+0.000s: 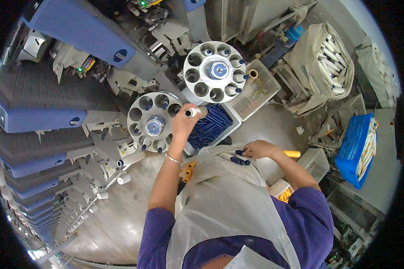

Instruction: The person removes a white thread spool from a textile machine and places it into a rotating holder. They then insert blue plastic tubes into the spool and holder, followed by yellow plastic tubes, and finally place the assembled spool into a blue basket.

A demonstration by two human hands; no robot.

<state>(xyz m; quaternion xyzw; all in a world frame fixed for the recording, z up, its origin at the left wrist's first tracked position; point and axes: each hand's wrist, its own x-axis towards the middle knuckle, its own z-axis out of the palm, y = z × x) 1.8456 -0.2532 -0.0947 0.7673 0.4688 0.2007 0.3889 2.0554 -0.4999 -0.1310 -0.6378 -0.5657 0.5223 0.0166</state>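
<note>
My left hand is wrapped round a white yarn bobbin, seen end-on. It is beside the rim of a round white magazine with a ring of deep pockets, several holding dark-tipped bobbins. My right hand is at the pouch of my pale apron, with fingers closed on the dark blue end of a bobbin. Next to it, several white yarn bobbins with dark blue ends lie in the pouch. A second round magazine stands farther off, partly filled.
A crate of dark blue empty tubes stands below the magazines, beside a pale plastic crate. At right are a cloth sack of white bobbins and a blue basket. Winding machines with blue panels line the left. Yellow tubes lie near my waist.
</note>
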